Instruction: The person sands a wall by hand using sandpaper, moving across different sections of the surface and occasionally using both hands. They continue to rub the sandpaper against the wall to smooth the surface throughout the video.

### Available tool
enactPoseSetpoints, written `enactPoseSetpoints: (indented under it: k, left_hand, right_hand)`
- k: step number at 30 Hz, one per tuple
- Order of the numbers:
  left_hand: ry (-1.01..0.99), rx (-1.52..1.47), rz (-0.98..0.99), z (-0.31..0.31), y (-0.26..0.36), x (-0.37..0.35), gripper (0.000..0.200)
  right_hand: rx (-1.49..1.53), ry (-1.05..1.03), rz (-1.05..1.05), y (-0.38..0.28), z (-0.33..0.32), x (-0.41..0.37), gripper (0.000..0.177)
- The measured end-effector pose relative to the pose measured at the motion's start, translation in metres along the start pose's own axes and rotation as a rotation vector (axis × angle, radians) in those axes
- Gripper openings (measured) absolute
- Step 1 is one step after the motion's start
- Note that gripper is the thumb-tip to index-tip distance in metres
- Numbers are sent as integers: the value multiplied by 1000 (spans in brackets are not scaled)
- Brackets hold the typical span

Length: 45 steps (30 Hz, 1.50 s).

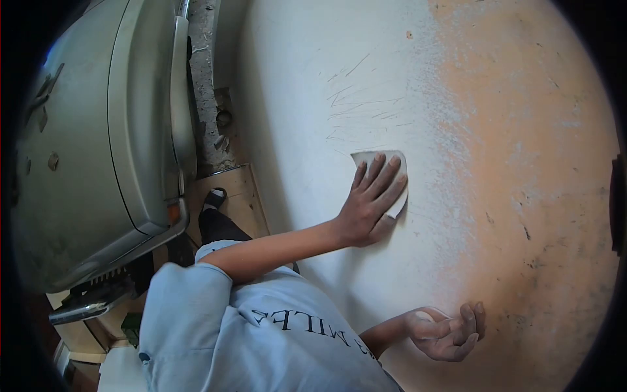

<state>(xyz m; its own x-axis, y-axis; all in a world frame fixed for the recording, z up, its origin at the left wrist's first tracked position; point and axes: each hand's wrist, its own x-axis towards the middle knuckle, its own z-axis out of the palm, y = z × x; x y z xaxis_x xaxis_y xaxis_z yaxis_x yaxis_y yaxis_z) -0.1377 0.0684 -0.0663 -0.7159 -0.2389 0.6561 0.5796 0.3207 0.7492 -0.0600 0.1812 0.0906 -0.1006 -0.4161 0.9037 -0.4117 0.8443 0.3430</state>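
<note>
My left hand (372, 202) lies with spread fingers on a pale sheet of sandpaper (400, 160), pressing it against a large upright wall-like surface (313, 196). Its thumb is at the sheet's lower corner, and the sheet's curved edge shows beyond the fingertips. The surface is white on the left and patchy peach on the right, with thin dark scratch lines above the hand. Lower right, my right hand (447, 330) is close to the same surface, palm turned up and dusted white. Its fingers are loosely curled and nothing shows in them.
A dusty greenish-grey vehicle (85, 150) stands close on the left, with flakes lying on it and a chrome bar (91, 310) at its lower end. Debris (206, 117) litters the gap between it and the wall. My sandalled foot (214, 198) is on a tan floor panel (235, 189).
</note>
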Motion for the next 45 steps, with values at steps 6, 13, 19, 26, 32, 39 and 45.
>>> enactPoseSetpoints:
  k: [6,13,19,26,32,39,45]
  left_hand:
    - [416,-63,-97,-39,-56,155,54]
    - [384,-27,-108,7,-28,71,41]
    - [193,4,52,3,-16,34,48]
    - [337,46,-12,-39,-66,142,44]
    - [-24,-37,166,-3,-27,-4,46]
    - [429,-241,108,-74,-82,176,47]
    - [-109,-27,112,-4,-26,-2,53]
  right_hand:
    - [89,-70,-79,7,-4,-2,37]
    - [126,-81,-100,7,0,-1,31]
    - [204,-7,-125,8,0,-4,28]
    - [86,-113,-70,4,3,-4,24]
    - [60,-104,-56,-3,9,-2,22]
    - [16,-101,-28,-4,10,-3,20]
    - [67,-70,-59,-5,12,-3,17]
